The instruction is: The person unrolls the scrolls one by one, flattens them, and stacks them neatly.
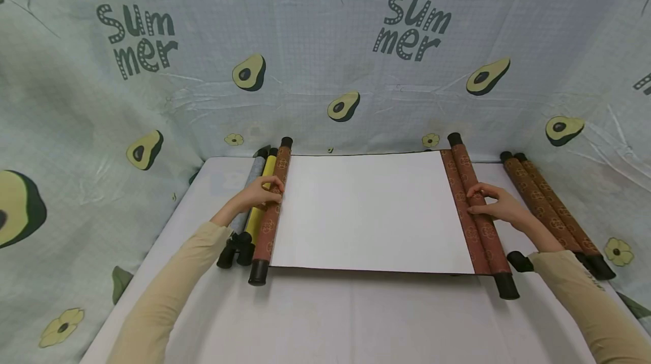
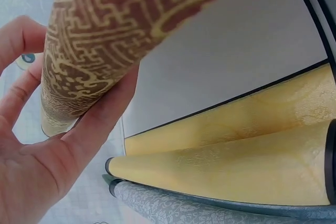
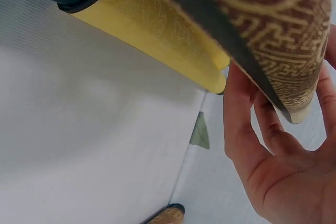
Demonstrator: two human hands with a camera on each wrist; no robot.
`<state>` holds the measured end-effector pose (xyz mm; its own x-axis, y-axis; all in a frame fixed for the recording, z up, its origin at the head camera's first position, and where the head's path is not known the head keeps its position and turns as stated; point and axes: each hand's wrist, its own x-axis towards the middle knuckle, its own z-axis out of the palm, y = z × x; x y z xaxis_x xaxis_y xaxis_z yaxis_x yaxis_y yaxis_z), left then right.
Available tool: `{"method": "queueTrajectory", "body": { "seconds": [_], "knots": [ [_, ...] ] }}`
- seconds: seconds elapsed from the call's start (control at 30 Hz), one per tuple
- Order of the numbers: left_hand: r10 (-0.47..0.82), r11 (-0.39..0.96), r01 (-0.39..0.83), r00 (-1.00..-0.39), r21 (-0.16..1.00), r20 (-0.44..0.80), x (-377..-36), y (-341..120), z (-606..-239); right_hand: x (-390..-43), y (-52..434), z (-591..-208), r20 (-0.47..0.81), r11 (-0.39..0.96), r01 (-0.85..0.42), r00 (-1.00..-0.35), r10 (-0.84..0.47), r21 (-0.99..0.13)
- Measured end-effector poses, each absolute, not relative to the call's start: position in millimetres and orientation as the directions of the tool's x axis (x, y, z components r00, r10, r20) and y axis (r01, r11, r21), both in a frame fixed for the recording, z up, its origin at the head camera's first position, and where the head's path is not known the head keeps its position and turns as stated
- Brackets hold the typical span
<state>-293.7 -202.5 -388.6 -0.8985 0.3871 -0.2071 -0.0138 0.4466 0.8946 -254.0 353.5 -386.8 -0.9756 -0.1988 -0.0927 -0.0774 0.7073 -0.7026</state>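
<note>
Scroll, brown patterned w/ blank white sheet, lies unrolled flat at table centre. Left hand: fingers curled round scroll's left roller. Right hand: fingers clamped over right roller. Left of it, touching: yellow scroll, then grey scroll, both rolled. Far right: two brown rolled scrolls side by side. Backdrop: avocado-print cloth.

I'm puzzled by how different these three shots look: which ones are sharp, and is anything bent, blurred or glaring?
Head view: evenly lit and sharp, but the wide lens bows the avocado backdrop, and the open scroll casts only soft shadows. Left wrist view: the left hand and brown roll are so close they look slightly soft. Right wrist view: the right hand is clear and the white sheet is featureless; no harsh glare.
</note>
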Motion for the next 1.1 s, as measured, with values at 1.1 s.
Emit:
{"method": "queueTrajectory", "body": {
  "seconds": [1.1],
  "knots": [
    [0.336,0.516,0.012,-0.922,0.856,-0.19,-304.5,-214.3,-395.9,-253.5,370.7,-389.0,-0.13,0.702,-0.037,-0.975,-0.183,-0.711]
  ]
}}
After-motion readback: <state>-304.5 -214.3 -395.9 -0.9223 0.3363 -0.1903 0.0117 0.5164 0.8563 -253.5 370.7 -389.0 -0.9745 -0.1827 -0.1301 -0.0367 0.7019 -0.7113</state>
